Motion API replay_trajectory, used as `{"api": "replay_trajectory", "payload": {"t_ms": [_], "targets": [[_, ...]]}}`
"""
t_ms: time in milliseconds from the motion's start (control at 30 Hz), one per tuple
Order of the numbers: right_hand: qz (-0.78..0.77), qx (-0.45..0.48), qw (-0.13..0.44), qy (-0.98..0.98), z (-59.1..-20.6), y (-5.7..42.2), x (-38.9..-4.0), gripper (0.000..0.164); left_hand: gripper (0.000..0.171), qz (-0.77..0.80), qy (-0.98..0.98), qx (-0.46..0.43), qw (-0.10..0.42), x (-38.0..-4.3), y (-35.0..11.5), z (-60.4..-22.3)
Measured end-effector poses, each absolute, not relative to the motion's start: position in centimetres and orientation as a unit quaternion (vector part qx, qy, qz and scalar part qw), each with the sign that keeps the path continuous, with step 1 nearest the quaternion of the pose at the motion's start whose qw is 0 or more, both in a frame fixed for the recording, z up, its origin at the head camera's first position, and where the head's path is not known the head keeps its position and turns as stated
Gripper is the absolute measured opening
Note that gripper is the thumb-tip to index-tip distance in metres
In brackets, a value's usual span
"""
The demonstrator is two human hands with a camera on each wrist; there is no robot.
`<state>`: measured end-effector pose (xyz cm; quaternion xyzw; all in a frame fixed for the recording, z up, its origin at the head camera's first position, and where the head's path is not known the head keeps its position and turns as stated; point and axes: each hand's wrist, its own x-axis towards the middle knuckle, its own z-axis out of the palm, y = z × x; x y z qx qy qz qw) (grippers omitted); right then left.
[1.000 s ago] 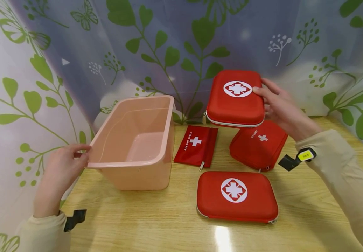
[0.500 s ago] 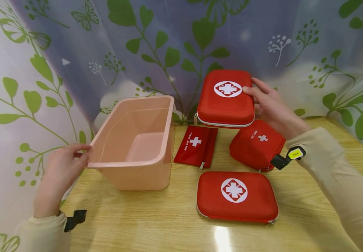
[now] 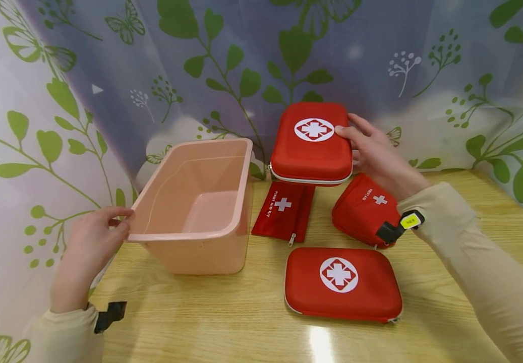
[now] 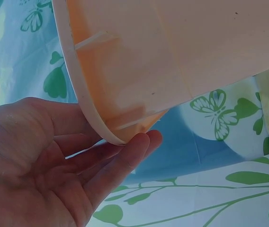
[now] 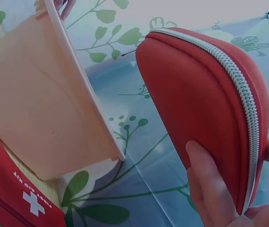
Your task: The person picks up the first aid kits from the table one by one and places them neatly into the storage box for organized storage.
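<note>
A pale wooden table (image 3: 179, 322) with a fine grain spreads below both hands, a bright patch of reflected light on its near edge; on it, nearer the wearer than the right hand, lies a flat red hard case (image 3: 343, 302) with a white round emblem and cross; beyond that, just below the right hand, sits a soft red bag (image 3: 361, 214) marked FIRST AID, partly covered by the black wrist mount (image 3: 389, 232); to the left of that hand and lower lies a thin red pouch (image 3: 284, 212) lettered FIRST AID KIT, its metal zip pull toward the wearer; farther off, past both hands, a patterned cloth (image 3: 370, 45) hangs at the back and down the left side, blue-grey and white with green leaves, sprigs and butterflies.

The left hand (image 3: 91, 242) pinches the near left corner of a pink tub (image 3: 202, 254), thumb and fingers on either side of the rim; the tub stands on the table to the right of this hand, its open top up, its inner floor showing; the right hand (image 3: 376, 151), reaching farther out, grips a raised red case (image 3: 313, 156) by its right edge, thumb on the emblem side and fingers on the opposite face; this case hangs in the air left of the hand, its pale zip drawn closed along the side.
</note>
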<state>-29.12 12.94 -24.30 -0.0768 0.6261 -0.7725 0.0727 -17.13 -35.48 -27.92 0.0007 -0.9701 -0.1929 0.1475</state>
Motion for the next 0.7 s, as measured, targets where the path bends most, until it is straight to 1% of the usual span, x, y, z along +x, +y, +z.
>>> {"api": "replay_trajectory", "payload": {"t_ms": [267, 700], "targets": [[-0.769, -0.086, 0.079, 0.629, -24.4, 12.0, -29.2, 0.082, 0.035, -0.193, -0.969, -0.009, 0.156, -17.1, -35.5, -28.0], [-0.761, -0.096, 0.081, 0.637, -24.5, 10.2, -29.7, 0.078, 0.033, -0.195, -0.966, -0.014, 0.167, -17.1, -35.6, -28.1]]}}
